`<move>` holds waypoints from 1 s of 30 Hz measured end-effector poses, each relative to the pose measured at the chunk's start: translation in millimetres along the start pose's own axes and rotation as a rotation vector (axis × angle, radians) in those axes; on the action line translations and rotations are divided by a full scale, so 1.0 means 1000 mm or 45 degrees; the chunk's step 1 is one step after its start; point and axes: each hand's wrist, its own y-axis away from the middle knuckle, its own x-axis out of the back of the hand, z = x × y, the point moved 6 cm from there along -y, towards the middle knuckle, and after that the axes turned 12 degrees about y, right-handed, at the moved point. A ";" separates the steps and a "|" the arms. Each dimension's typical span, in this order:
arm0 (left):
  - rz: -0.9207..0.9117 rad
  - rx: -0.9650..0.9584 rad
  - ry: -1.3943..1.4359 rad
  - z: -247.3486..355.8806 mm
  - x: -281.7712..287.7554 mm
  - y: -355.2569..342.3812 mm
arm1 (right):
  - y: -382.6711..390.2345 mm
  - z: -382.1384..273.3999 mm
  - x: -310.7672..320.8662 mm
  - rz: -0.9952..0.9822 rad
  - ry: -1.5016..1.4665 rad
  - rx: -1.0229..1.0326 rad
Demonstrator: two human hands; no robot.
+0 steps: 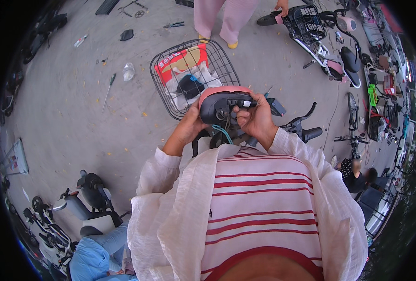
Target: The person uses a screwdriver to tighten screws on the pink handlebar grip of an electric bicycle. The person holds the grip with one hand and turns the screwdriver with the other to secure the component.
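A rounded pink-and-black headlight housing (213, 107) is held up between my two hands, its black back side facing me. My left hand (192, 125) grips its left edge with the fingers wrapped behind. On the right side, my right hand (257, 121) is closed on the housing's rim, its fingertips near some wires. A teal cable (224, 132) hangs below the housing. Just beyond is a black wire basket (157, 91) with a red package (177, 65), white cloth and a dark object inside. A handlebar grip with brake lever (311, 134) sticks out right of my right hand.
Ahead stands a person in pink trousers (216, 18), one hand by a pink-and-white scooter (334, 65). A screwdriver (108, 91), pliers (174, 24) and a clear plastic bag (128, 72) lie on the ground. Scooters (94, 196) and a person in blue (95, 253) are at lower left.
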 end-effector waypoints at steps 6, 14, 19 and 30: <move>0.102 -0.175 -0.050 -0.018 -0.008 0.001 | 0.003 -0.030 0.001 0.394 0.550 0.109; 0.082 -0.354 -0.330 -0.016 -0.026 0.025 | -0.044 -0.058 0.034 0.431 1.066 0.063; 0.159 -0.336 -0.318 -0.018 -0.018 0.030 | -0.066 -0.047 0.020 0.421 1.113 0.066; 0.306 -0.212 0.025 -0.023 -0.003 0.028 | -0.054 -0.052 0.006 0.263 1.420 0.081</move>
